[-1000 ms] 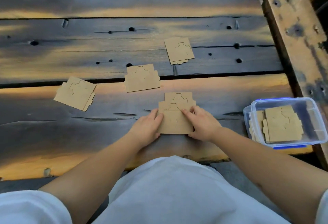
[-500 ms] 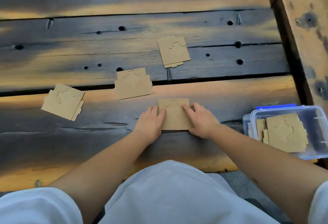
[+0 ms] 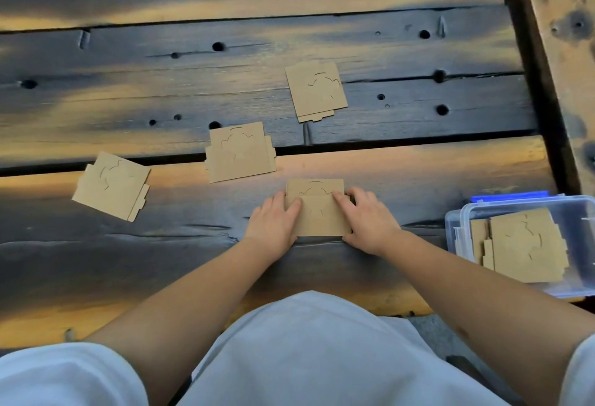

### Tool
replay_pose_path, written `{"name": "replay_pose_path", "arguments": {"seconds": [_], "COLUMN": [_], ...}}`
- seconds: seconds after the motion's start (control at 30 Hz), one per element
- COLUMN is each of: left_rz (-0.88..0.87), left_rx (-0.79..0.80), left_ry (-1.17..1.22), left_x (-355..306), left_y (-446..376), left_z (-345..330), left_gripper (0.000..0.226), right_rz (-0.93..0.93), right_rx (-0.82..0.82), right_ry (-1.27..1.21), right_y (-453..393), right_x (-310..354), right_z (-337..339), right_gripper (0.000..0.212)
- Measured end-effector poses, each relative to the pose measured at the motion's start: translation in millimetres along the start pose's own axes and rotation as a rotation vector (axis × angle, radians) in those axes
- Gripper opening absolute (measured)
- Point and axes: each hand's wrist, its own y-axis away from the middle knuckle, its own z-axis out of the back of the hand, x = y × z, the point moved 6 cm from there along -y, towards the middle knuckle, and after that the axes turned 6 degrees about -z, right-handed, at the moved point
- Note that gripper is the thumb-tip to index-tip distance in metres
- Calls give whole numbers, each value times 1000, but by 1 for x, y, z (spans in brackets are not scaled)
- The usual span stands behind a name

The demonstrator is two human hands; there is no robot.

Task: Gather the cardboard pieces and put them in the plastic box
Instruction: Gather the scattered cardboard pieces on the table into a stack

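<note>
A small stack of brown cardboard pieces [image 3: 317,209] lies flat on the dark wooden table in front of me. My left hand [image 3: 273,223] grips its left edge and my right hand [image 3: 367,220] grips its right edge, thumbs on top. Three other cardboard stacks lie loose on the table: one far left [image 3: 111,185], one in the middle [image 3: 240,151] and one further back [image 3: 315,90]. At the right edge stands the clear plastic box [image 3: 576,212] with a blue rim, with several cardboard pieces [image 3: 521,248] inside it.
The table is made of dark planks [image 3: 161,90] with holes and wide gaps between them. A thick upright wooden beam [image 3: 557,51] runs along the right side behind the box. My white-clothed lap fills the bottom of the view.
The upper piece has been slid down onto the lower one, so the stack between my hands is more compact. My view has shifted slightly; both hands stay on the stack.
</note>
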Motion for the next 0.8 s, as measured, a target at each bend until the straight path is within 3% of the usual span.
{"name": "replay_pose_path", "arguments": {"seconds": [0.27, 0.37, 0.47, 0.57, 0.8], "left_rz": [-14, -35, -56, -42, 30], "left_rx": [40, 29, 24, 14, -83], "left_ry": [53, 85, 117, 181, 329], "left_x": [0, -1, 1, 10, 41], "left_y": [2, 8, 12, 17, 28], "left_z": [-1, -5, -7, -7, 5], "left_gripper": [69, 67, 65, 64, 72], "right_rz": [-122, -283, -455, -481, -481], "right_rx": [35, 49, 19, 21, -13], "right_ry": [-158, -367, -542, -606, -842], "right_y": [1, 3, 3, -1, -20], "right_x": [5, 5, 6, 13, 32], "right_z": [-6, -11, -13, -9, 5], "right_gripper": [103, 104, 83, 60, 38]}}
